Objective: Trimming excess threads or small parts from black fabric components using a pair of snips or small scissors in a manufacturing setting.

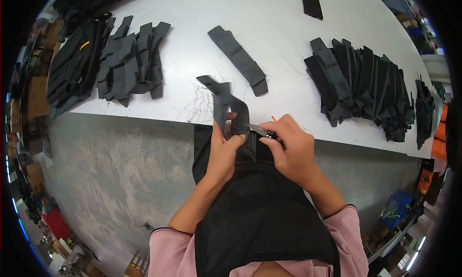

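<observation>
Around you, the white table carries a lone flat strip at 12 o'clock from your hands, a phone at 1, a long row of dark strips at 2 and a smaller pile at 10, with a black bundle beyond it. Loose threads litter the surface at 10 o'clock, just beside your work.

Your left hand grips the looped dark strip at the table's near edge, its free end pointing to 11. Your right hand is closed around small snips, blade pointing to 9 o'clock at the strip; contact cannot be determined. Both forearms rise from below, converging.
</observation>
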Tool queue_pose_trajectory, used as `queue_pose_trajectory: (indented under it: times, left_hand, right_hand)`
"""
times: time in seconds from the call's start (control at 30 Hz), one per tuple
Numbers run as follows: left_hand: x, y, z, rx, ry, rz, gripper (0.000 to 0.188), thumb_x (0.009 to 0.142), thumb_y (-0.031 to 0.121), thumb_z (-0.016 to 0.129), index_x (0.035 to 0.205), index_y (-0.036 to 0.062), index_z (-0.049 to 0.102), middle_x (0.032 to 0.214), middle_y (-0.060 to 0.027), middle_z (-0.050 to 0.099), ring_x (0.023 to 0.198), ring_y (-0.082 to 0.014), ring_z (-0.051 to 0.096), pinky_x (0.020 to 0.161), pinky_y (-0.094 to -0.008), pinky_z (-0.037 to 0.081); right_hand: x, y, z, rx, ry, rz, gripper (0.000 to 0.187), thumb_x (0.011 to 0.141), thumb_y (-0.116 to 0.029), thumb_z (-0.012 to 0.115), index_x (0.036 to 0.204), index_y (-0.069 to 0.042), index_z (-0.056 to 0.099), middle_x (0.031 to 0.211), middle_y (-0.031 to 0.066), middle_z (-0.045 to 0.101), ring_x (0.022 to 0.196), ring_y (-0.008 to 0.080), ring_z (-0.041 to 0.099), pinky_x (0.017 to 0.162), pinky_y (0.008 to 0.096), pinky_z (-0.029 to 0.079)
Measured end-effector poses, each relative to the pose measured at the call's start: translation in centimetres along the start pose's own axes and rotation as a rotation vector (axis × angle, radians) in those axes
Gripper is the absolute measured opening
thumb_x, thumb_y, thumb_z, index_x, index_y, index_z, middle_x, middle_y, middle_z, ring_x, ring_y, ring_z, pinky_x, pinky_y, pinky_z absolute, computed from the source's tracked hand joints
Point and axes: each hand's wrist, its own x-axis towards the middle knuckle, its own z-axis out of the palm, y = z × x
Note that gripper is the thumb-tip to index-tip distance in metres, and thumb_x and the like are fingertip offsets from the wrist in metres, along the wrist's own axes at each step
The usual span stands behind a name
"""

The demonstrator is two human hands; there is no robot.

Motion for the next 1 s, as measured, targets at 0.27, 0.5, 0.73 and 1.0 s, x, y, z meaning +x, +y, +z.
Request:
queue_pose_trajectory:
  times: [0.27, 0.5, 0.73, 1.0]
  left_hand:
    - [2.9, 0.6, -2.0, -0.395, -0.297, -0.171, 0.058, 0.090, 0.039, 0.054, 0.127, -0.0032, 0.038, 0.110, -0.0155, 0.055, 0.098, -0.0219, 0.057, 0.080, -0.0343, 0.051]
    - [2.3, 1.3, -1.4, -0.447, -0.337, -0.191, 0.065, 0.082, 0.046, 0.059, 0.118, -0.0058, 0.043, 0.110, -0.0247, 0.055, 0.106, -0.0384, 0.056, 0.088, -0.0459, 0.051]
    - [2.8, 1.4, -0.9, -0.553, -0.346, -0.164, 0.062, 0.086, 0.046, 0.055, 0.119, -0.0055, 0.043, 0.114, -0.0274, 0.053, 0.108, -0.0388, 0.054, 0.094, -0.0454, 0.047]
    - [2.2, 1.4, -0.6, -0.535, -0.345, -0.176, 0.059, 0.088, 0.043, 0.052, 0.120, -0.0056, 0.042, 0.113, -0.0274, 0.054, 0.107, -0.0359, 0.056, 0.091, -0.0424, 0.050]
  right_hand:
    - [0.5, 1.0, 5.5, 1.090, -0.003, 0.389, 0.022, 0.083, 0.001, 0.059, 0.102, 0.001, 0.049, 0.089, 0.0081, 0.058, 0.066, 0.0106, 0.058, 0.063, 0.0225, 0.046]
    - [-2.6, 0.2, 4.9, 0.722, 0.012, 0.340, 0.022, 0.079, -0.001, 0.064, 0.098, 0.001, 0.052, 0.084, 0.0061, 0.051, 0.060, 0.0097, 0.055, 0.054, 0.0219, 0.044]
    - [-3.7, -0.4, 3.9, 0.294, 0.126, 0.046, 0.026, 0.071, -0.005, 0.071, 0.094, -0.001, 0.060, 0.080, 0.0080, 0.048, 0.058, 0.0188, 0.054, 0.051, 0.0280, 0.045]
    - [-3.2, -0.5, 4.4, 0.128, 0.166, -0.159, 0.028, 0.067, -0.006, 0.073, 0.092, -0.003, 0.061, 0.076, 0.0070, 0.049, 0.054, 0.0213, 0.052, 0.048, 0.0299, 0.042]
